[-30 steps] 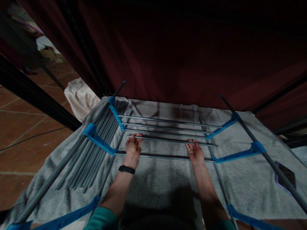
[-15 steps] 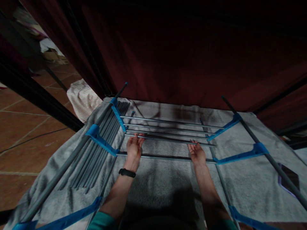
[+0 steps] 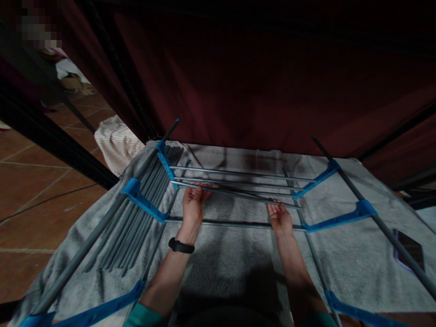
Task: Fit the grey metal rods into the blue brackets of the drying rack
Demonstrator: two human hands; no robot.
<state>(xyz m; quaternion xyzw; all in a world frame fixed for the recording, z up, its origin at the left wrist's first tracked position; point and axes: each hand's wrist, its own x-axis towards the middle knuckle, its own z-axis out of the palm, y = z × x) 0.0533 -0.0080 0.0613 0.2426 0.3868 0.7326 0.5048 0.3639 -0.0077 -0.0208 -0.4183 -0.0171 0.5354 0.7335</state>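
Note:
A grey metal rod (image 3: pixel 238 193) lies across a rack of grey rods and blue plastic brackets, spread on a grey towel (image 3: pixel 225 254). My left hand (image 3: pixel 192 204) has its fingers curled round the rod's left part, close to the blue bracket (image 3: pixel 167 165). My right hand (image 3: pixel 279 215) holds the rod's right part, near another blue bracket (image 3: pixel 315 180). The rod's left end sits higher than its right end. Two more rods (image 3: pixel 238 172) span the brackets just beyond it. A black band is on my left wrist.
A bundle of loose grey rods (image 3: pixel 136 213) lies at the left between a long grey pole (image 3: pixel 102 222) and the rack. A dark red curtain (image 3: pixel 255 77) hangs behind. A striped cloth (image 3: pixel 116 141) and terracotta tiles (image 3: pixel 34 200) are at the left. A dark phone-like object (image 3: pixel 408 250) rests on the towel.
Both hands have pushed the rod away from me toward the brackets. Its left end has gone further up and forward, so the rod now slants.

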